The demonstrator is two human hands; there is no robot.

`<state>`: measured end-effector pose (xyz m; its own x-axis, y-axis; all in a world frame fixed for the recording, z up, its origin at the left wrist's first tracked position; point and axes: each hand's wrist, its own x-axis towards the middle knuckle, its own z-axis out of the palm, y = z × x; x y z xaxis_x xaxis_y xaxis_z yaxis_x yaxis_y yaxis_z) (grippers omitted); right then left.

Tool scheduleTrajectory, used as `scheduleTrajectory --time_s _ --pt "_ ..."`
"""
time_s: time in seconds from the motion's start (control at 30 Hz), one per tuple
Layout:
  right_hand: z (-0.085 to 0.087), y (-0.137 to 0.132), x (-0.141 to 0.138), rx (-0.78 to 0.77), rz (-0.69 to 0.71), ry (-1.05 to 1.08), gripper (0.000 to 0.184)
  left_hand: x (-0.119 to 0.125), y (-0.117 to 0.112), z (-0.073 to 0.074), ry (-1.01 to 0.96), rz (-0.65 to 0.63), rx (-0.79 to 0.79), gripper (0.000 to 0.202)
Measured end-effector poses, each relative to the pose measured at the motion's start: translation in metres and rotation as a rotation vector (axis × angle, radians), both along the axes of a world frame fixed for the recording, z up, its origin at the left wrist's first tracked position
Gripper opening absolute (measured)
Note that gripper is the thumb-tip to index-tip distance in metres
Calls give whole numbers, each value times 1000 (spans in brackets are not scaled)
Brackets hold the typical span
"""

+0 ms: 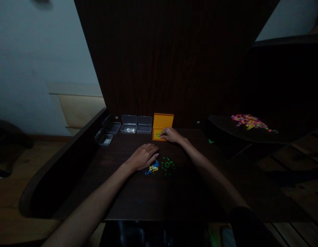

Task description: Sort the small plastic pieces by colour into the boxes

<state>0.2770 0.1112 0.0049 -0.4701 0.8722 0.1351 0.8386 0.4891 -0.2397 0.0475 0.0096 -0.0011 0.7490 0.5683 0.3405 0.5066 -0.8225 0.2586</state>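
My left hand [145,157] lies flat on the dark table, fingers stretched out. It rests at the edge of a small pile of blue, yellow and white pieces [154,168]. To the right of that pile, small green pieces [167,164] are spread loosely. My right hand [170,134] reaches into an orange box [163,120] whose lid stands up at the back. Its fingers are drawn together over some green bits [158,135] inside; whatever they may hold is too small to make out.
Several clear plastic cases with raised lids, such as this one [144,128], stand left of the orange box. A dark side panel [66,161] borders the table's left. Many pink, red and yellow pieces [248,121] lie on a curved ledge [225,128] at the right.
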Motion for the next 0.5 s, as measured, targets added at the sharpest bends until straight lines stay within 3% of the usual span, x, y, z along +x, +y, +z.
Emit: scheduleTrajectory --time_s 0.23,0.5 --pt "6 -1 10 -12 -1 24 20 0 1 -2 25 14 25 34" --pt "-2 -31 24 16 49 119 28 1 8 -3 -46 119 12 36"
